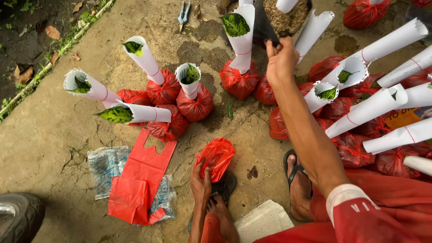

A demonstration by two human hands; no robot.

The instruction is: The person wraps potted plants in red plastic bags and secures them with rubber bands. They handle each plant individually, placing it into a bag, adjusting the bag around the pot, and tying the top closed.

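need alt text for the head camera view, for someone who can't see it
Seen from above, a person's left hand grips a crumpled red plastic bag near the concrete ground, while the right hand reaches to a dark container of soil mix. Around stand seedlings in white paper cones rooted in tied red bags.
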